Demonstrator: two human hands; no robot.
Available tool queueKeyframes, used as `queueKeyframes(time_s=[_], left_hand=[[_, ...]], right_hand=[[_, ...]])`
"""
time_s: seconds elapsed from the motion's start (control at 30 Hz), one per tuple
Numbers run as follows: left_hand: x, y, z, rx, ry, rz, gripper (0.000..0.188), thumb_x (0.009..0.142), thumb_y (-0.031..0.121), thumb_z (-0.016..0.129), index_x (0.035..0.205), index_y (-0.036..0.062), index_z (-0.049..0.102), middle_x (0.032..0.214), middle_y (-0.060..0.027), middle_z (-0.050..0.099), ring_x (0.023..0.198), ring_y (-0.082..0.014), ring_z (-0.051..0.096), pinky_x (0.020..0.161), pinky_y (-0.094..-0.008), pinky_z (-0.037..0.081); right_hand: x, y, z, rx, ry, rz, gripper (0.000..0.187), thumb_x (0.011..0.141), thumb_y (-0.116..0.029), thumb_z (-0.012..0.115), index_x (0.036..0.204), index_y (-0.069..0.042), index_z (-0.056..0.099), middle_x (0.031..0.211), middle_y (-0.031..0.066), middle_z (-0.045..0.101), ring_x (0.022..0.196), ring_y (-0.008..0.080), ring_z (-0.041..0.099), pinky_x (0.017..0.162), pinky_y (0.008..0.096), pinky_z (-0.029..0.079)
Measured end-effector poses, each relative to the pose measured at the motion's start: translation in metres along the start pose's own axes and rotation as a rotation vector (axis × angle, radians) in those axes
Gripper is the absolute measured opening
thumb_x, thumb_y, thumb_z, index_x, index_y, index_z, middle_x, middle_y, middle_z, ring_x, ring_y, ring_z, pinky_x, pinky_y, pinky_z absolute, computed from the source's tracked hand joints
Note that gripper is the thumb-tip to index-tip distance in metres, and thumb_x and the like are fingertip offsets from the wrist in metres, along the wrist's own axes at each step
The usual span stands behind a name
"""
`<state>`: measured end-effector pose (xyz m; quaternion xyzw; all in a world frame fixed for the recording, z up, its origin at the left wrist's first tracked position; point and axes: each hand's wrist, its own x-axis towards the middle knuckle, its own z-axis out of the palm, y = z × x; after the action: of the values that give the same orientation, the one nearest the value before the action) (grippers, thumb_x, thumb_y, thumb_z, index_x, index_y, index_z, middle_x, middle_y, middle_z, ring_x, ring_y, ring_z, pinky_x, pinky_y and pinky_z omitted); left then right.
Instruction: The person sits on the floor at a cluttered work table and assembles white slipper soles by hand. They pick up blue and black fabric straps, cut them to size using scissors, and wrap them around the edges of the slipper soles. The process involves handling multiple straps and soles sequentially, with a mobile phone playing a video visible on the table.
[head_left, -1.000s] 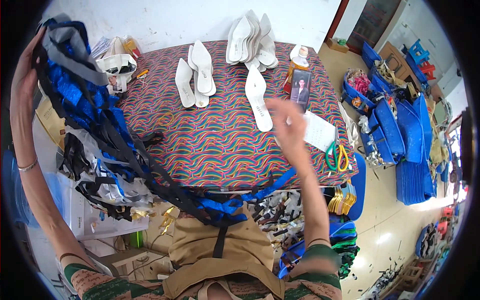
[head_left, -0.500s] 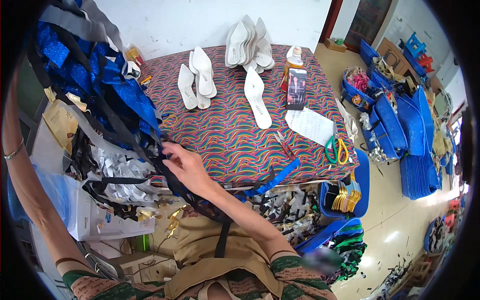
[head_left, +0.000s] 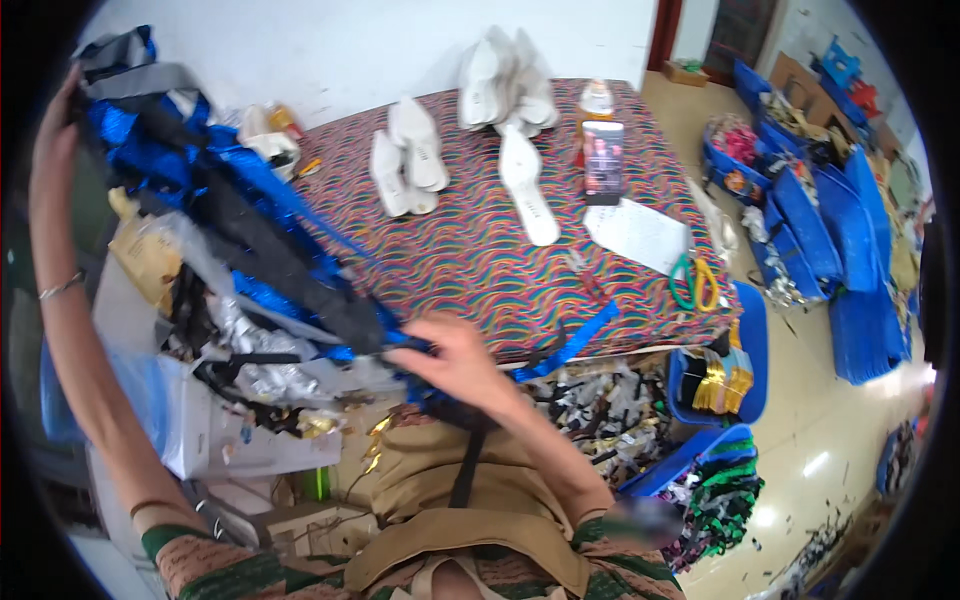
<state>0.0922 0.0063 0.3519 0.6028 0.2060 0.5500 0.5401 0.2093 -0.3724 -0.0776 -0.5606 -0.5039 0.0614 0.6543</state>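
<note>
A long bundle of shiny blue and black fabric strips point(head_left: 260, 215) slants from the upper left down to the table's near edge. My left hand point(head_left: 62, 105) is raised at the far left, closed on the bundle's upper end. Near the table's front edge, my right hand point(head_left: 450, 358) pinches the lower part of the strips between thumb and fingers; motion blurs it slightly. Some strips hang below that hand over my brown apron point(head_left: 430, 475). One blue strip point(head_left: 575, 345) lies across the table's front edge, to the right of my right hand.
The patterned table point(head_left: 450, 270) bears white pointed insoles point(head_left: 530, 185), a phone point(head_left: 603, 165) against a bottle, a white sheet point(head_left: 640, 235), red-handled snips point(head_left: 590, 280) and green-yellow scissors point(head_left: 695, 282). Scraps point(head_left: 600, 420) lie beneath. Blue bins point(head_left: 790, 240) stand right, a white box point(head_left: 240, 440) left.
My left hand has come into view at the upper left, gripping the bundle. My right hand has moved right and slightly down, and the strips between the hands are drawn out straighter.
</note>
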Motion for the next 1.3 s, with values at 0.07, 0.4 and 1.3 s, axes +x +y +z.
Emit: queueKeyframes(time_s=[0.07, 0.4, 1.3], left_hand=[[0.023, -0.017, -0.017, -0.019, 0.107, 0.020, 0.029, 0.092, 0.017, 0.064, 0.117, 0.0015, 0.062, 0.112, -0.0069, 0.067, 0.100, -0.0169, 0.062, 0.090, -0.0299, 0.051], [0.067, -0.074, -0.047, -0.067, 0.175, 0.009, 0.021, 0.094, 0.011, 0.059, 0.109, -0.0044, 0.060, 0.103, -0.0170, 0.068, 0.091, -0.0279, 0.067, 0.084, -0.0409, 0.057], [0.070, -0.033, -0.077, -0.031, -0.054, -0.020, 0.024, 0.097, 0.020, 0.053, 0.105, 0.0004, 0.064, 0.106, -0.0115, 0.069, 0.092, -0.0200, 0.066, 0.084, -0.0361, 0.055]], right_hand=[[-0.011, -0.004, -0.023, -0.053, -0.075, 0.146, 0.019, 0.077, -0.011, 0.077, 0.087, 0.001, 0.067, 0.074, 0.0068, 0.058, 0.067, 0.0160, 0.055, 0.062, 0.0299, 0.044], [-0.048, -0.004, -0.089, 0.136, 0.074, 0.249, 0.010, 0.079, 0.000, 0.068, 0.089, 0.004, 0.069, 0.080, 0.0072, 0.064, 0.073, 0.0157, 0.055, 0.065, 0.0296, 0.042], [-0.019, 0.046, 0.022, 0.639, 0.205, 0.628, 0.050, 0.092, -0.015, 0.060, 0.135, -0.004, 0.038, 0.096, 0.0129, 0.061, 0.070, 0.0190, 0.062, 0.058, 0.0313, 0.051]])
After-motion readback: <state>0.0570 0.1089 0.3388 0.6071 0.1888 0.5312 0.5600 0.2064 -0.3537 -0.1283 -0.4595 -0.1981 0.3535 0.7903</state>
